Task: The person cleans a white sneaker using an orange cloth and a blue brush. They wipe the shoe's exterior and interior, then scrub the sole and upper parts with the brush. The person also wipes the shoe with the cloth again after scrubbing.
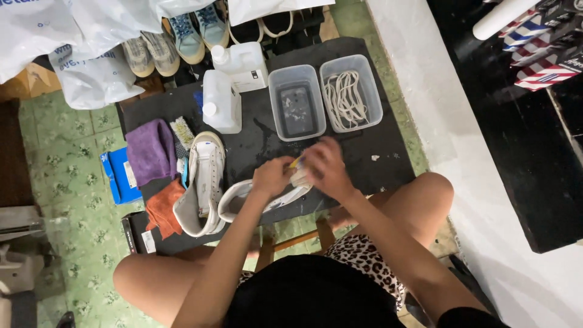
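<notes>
White canvas and a pale rubber sole make up the high-top sneaker [267, 197] that lies on its side at the near edge of the low black table [388, 164], its open collar turned toward the person's left and its toe hidden under the hands. The left hand [271, 176] closes around the sneaker's upper, holding it down. The right hand [325, 167] is clenched over a small yellowish object, too blurred to tell what, and presses it against the shoe's front.

Just beside it, to the left, a second white high-top sneaker [203, 182] lies with its lace holes facing up. Beyond that shoe lie a purple cloth [150, 152], an orange cloth [164, 206] and a bristle brush [181, 132]. Further back stand two white plastic bottles [221, 100], a clear plastic tub of dark water [296, 103] and a second clear tub holding white shoelaces [347, 97]. More sneakers [182, 39] and white plastic bags [91, 54] sit behind the table on the green patterned floor [67, 182].
</notes>
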